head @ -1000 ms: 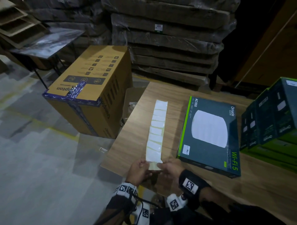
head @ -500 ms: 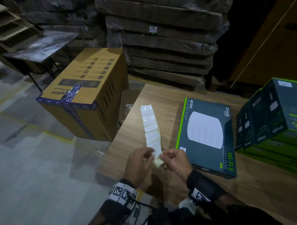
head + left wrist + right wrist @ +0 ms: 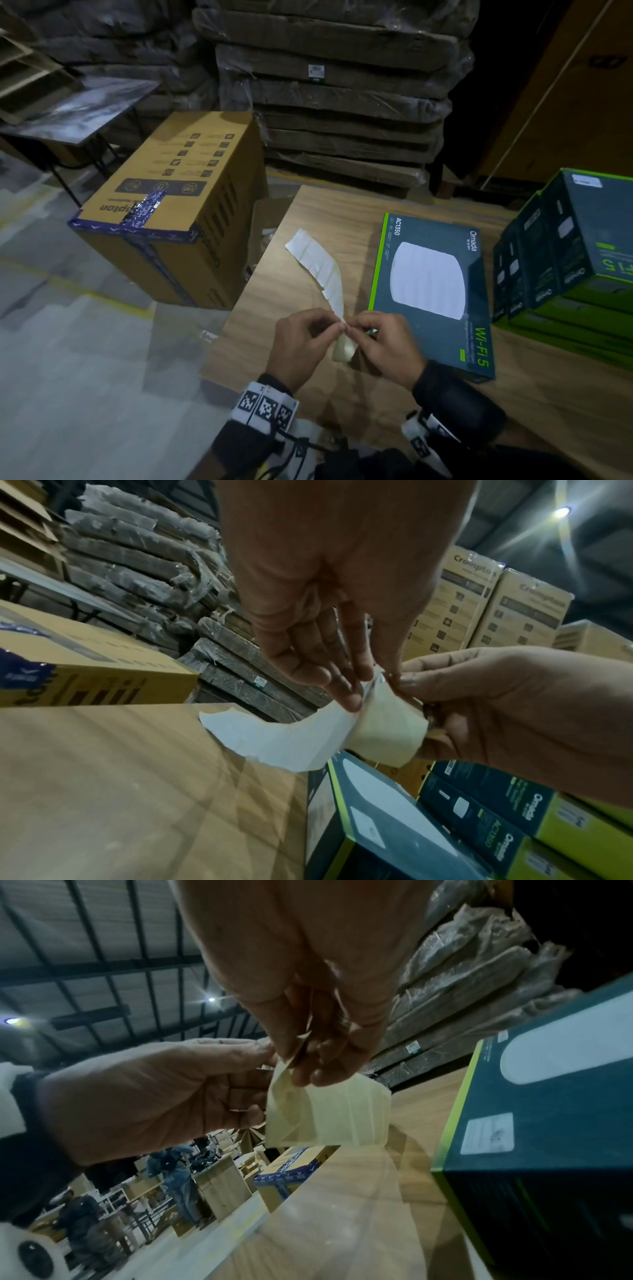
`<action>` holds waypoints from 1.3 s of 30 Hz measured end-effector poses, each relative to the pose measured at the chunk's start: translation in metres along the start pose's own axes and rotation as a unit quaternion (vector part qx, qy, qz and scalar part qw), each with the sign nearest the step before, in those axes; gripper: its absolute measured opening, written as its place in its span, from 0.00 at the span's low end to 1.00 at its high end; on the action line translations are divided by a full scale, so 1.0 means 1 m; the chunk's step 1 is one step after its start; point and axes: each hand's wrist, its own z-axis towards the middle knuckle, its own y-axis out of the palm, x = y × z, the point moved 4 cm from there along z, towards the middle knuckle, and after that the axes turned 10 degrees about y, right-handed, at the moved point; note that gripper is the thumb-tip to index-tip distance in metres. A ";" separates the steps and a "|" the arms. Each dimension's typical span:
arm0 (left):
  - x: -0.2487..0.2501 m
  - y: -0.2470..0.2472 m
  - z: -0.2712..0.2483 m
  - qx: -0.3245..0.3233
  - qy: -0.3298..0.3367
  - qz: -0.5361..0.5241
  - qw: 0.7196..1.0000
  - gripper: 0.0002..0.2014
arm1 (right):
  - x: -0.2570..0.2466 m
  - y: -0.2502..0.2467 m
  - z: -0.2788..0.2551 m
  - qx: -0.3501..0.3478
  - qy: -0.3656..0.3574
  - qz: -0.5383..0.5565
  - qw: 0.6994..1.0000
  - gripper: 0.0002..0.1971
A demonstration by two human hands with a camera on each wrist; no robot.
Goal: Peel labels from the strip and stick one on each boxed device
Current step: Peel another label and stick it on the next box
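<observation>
Two hands pinch the label strip (image 3: 320, 267) over the bench (image 3: 308, 219) — left hand (image 3: 298, 346), then right hand (image 3: 383, 342) — picking a label free. Flat boxed device (image 3: 431, 291) lies rightward, awaiting it; stacked boxes (image 3: 565, 246) probably remain.

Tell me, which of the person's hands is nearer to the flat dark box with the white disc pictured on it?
Right. The right hand hovers just off the flat box's near-left corner; the left hand sits farther left, across the label strip both pinch.
</observation>
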 end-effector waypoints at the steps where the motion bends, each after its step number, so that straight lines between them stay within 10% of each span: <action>1: 0.000 0.002 0.001 0.001 0.000 -0.006 1.000 0.01 | -0.001 -0.002 -0.001 -0.002 -0.006 -0.004 1.000 0.11; 19: 0.037 0.072 0.019 -0.049 0.014 -0.055 0.997 0.09 | 0.028 -0.078 -0.033 0.072 0.146 0.120 0.979 0.08; 39: 0.104 0.258 0.010 -0.295 0.103 -0.082 0.946 0.08 | 0.122 -0.244 -0.187 0.253 0.275 0.185 0.909 0.17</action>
